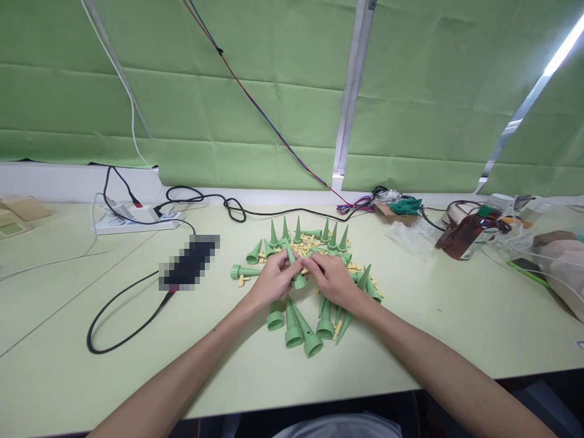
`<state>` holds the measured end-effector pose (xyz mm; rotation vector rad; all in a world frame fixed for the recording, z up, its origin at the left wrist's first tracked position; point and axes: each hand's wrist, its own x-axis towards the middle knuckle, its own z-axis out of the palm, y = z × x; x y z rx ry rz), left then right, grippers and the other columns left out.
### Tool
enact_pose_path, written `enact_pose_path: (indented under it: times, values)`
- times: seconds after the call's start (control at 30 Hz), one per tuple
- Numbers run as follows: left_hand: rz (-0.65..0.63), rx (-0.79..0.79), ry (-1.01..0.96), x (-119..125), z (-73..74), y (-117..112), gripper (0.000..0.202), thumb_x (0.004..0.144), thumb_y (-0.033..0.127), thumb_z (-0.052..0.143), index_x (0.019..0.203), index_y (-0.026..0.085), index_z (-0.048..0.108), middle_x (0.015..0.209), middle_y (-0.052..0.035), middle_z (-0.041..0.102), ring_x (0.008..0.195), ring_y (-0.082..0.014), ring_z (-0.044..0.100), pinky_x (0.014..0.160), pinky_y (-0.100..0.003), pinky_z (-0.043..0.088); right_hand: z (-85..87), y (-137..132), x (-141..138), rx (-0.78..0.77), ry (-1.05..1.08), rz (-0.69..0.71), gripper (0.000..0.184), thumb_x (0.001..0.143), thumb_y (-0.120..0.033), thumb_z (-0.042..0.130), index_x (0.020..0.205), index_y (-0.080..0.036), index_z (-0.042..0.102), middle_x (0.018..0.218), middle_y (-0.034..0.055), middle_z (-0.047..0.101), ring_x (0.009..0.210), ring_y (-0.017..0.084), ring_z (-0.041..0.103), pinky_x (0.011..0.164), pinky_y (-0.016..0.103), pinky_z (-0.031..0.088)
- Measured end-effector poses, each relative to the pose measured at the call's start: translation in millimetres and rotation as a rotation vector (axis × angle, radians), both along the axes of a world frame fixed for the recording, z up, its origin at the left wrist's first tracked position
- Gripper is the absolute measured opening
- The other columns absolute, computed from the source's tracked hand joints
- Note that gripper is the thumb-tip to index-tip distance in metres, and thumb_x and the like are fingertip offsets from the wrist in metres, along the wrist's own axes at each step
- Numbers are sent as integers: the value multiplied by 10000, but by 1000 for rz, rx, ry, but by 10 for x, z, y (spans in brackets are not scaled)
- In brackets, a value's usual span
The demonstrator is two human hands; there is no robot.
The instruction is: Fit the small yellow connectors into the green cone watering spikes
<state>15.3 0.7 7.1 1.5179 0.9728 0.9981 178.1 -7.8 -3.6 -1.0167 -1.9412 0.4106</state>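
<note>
My left hand (274,277) is closed around a green plastic watering spike (298,281), its wide socket end tilted down toward me. My right hand (336,281) meets it from the other side, thumb and fingers pinched together at the spike's side. A trace of yellow shows at those fingertips, but what they grip is mostly hidden. Around both hands lie more green spikes (293,331), some standing point up and others on their sides. Among them is a loose heap of small yellow valve pieces (311,244).
A blurred-out black device (189,261) with a looping cable lies at left, near a white power strip (137,224). To the right are a brown bottle (468,234), a clear plastic bag (413,237) and a small box with green material (401,208). Cables run along the table's back.
</note>
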Motion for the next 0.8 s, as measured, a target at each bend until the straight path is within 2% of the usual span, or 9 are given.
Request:
enact_pose_path:
  times: [0.27, 0.43, 0.53, 0.63, 0.8]
  values:
    - [-24, 8, 30, 16, 36, -23, 375, 825, 535, 619, 817, 172, 525, 520, 95, 389, 282, -41, 339, 271, -186, 239, -24, 9, -1, -48, -24, -24, 393, 1012, -338, 364, 650, -205, 439, 597, -13, 555, 532, 127, 478, 565, 259, 334]
    - [13, -10, 20, -9, 33, -6, 372, 823, 539, 623, 824, 183, 517, 543, 86, 413, 293, -44, 351, 281, -189, 242, 17, -13, 14, -1, 52, -127, 304, 1017, -355, 345, 791, -211, 488, 625, -26, 512, 546, 134, 466, 561, 260, 336]
    - [22, -19, -4, -31, 27, 11, 365, 822, 535, 628, 829, 188, 518, 569, 69, 460, 306, -45, 346, 289, -195, 225, 47, -36, 20, -17, 108, -29, 211, 1011, -341, 374, 944, -209, 524, 747, 2, 591, 614, 141, 548, 601, 262, 396]
    - [22, -35, -45, -42, 35, 20, 344, 816, 516, 646, 831, 192, 530, 545, 78, 423, 307, -46, 328, 291, -200, 208, 54, -51, 19, -45, 136, 100, 175, 996, -314, 418, 1074, -208, 533, 871, 37, 636, 739, 162, 613, 680, 280, 459]
    - [76, -80, -111, -32, 76, 8, 311, 819, 485, 658, 802, 195, 547, 490, 89, 344, 306, -49, 288, 290, -204, 193, 48, -44, 29, -13, 114, 137, 176, 955, -274, 498, 1109, -212, 557, 963, 63, 625, 825, 180, 585, 660, 278, 466]
